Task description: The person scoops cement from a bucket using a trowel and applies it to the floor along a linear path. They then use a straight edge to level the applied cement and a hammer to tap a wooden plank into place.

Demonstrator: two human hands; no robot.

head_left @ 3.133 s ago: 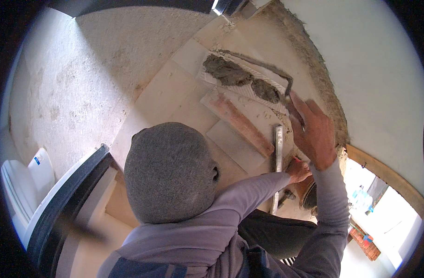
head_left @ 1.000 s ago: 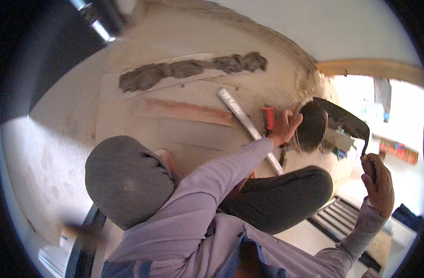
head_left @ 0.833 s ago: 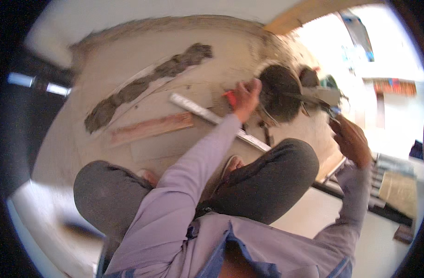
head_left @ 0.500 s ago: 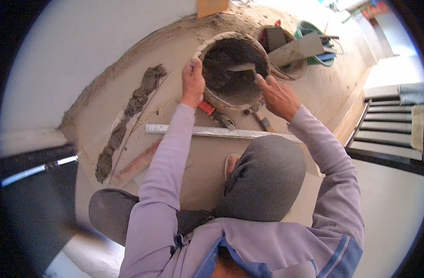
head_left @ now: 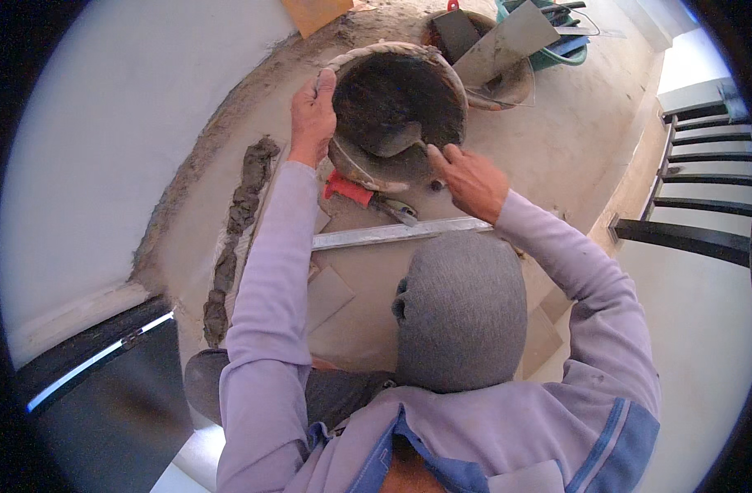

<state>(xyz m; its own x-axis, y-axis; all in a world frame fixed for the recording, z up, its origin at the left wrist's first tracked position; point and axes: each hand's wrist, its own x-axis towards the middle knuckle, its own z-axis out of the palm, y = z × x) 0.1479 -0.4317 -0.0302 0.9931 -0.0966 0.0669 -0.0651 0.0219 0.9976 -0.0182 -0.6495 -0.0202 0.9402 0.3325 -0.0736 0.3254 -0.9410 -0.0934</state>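
Observation:
My left hand is closed on the left rim of a round mortar bucket, which is tipped toward me. Its inside is dark and coated with wet grey mortar. In my right hand is the handle of a trowel; the blade lies inside the bucket, near its close wall. Just below the bucket, a red-handled tool with a metal head rests on the floor. Closer to me lies a long metal straightedge, partly behind my knee.
On the left, a strip of grey mortar runs along the floor near the white wall. Beyond the bucket stand a basin with flat pieces and a green bucket of tools. A dark slatted rack is at right.
My view has shifted, and the bucket and both hands sit slightly farther left. The trowel blade has moved lower in the bucket, toward me. The left hand keeps hold of the rim.

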